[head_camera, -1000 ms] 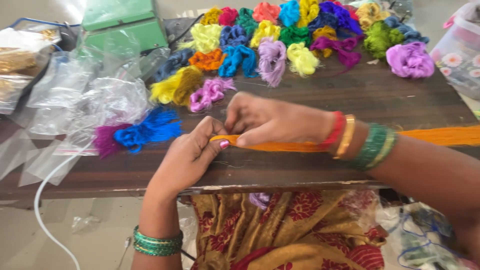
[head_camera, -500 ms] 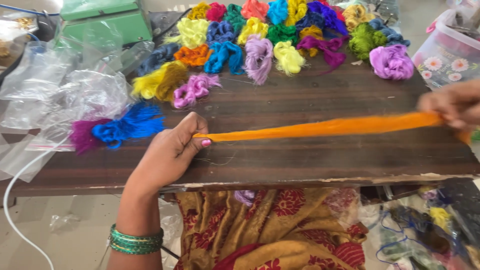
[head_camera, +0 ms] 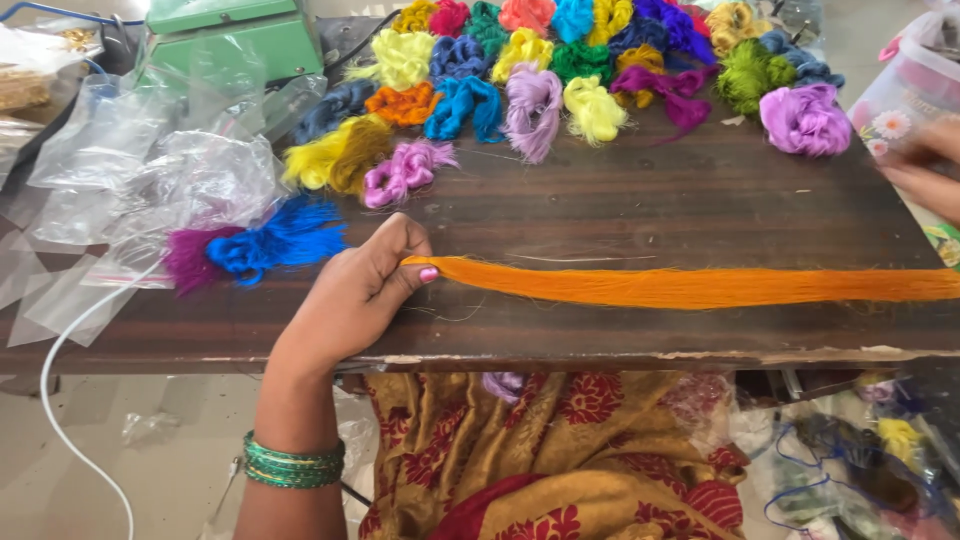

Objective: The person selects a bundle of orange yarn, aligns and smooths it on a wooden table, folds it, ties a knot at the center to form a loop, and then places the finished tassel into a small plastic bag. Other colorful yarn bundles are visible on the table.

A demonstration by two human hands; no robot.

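The left hand (head_camera: 355,295) is closed on one end of a long orange thread bundle (head_camera: 690,287), pinching it between thumb and fingers near the front edge of the desk (head_camera: 640,205). The bundle lies flat on the dark wood and its long axis runs parallel to that front edge, from the pinched end at the left toward the right edge, where it leaves the picture. The right hand cannot be seen at that far end, so I cannot tell if it grips the strands (the hand (head_camera: 925,165) at the right edge, near a flowered plastic box (head_camera: 895,95), seems to belong to another person). By my judgement the bundle is already drawn out straight and smooth, but it is not yet folded or twisted like the finished coloured skeins (head_camera: 560,70) that lie along the back edge. A blue and purple skein (head_camera: 255,245) rests just beside the left hand, next to a heap of clear plastic bags (head_camera: 130,170) at the left edge.
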